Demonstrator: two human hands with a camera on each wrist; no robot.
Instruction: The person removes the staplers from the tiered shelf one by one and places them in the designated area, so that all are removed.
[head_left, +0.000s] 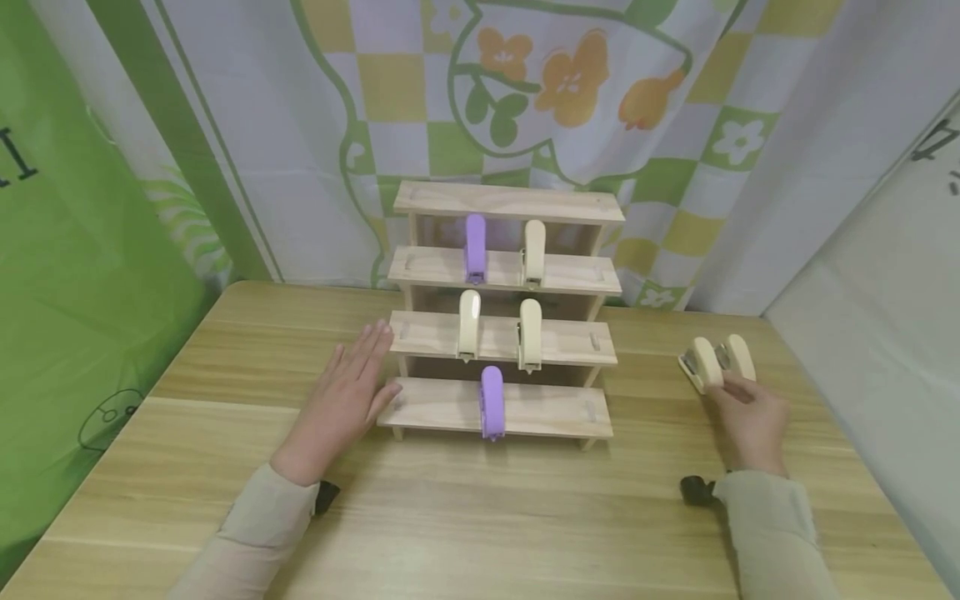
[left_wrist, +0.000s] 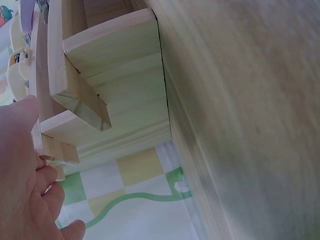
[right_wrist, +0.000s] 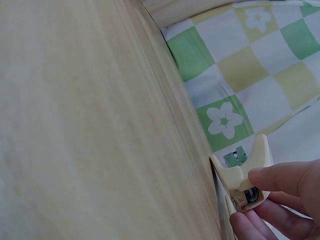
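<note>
Our R hand (head_left: 750, 417) pinches a cream stapler (head_left: 705, 364) at right; L hand (head_left: 337, 396), thumb spread, is by shelf's (head_left: 438, 407) left end. If pinch weakens, stapler prob. slips.

Smooth, faintly glossy plastic staplers (head_left: 492, 404) — matt wooden rack (head_left: 435, 406), wood-grained tabletop (head_left: 480, 517), possibly laminate — and a cloth curtain (head_left: 300, 125).

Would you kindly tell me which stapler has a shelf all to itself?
The purple stapler on the lowest shelf; the next two shelves up each hold two.
</note>
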